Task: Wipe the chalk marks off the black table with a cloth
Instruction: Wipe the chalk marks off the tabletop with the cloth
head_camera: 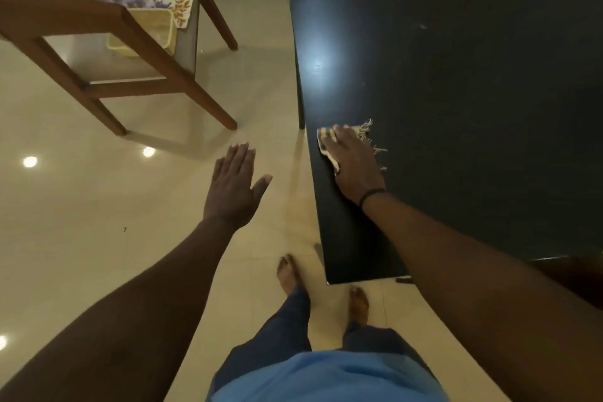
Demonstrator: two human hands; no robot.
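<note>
Wiping step: right hand [354,161] fingers flat, pressing cloth [328,143] on bench [473,108], frame centre. Left hand [233,186] fingers wide, idle. Next: likely sweep toward faint marks [421,26] upper right.

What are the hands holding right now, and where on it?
Right hand presses flat on the middle of the cloth on the table; no grip. Left hand holds nothing.

table [456,108]: black, smooth | cloth [326,140]: woven, frayed fringe | floor [98,206]: glossy tile
</note>
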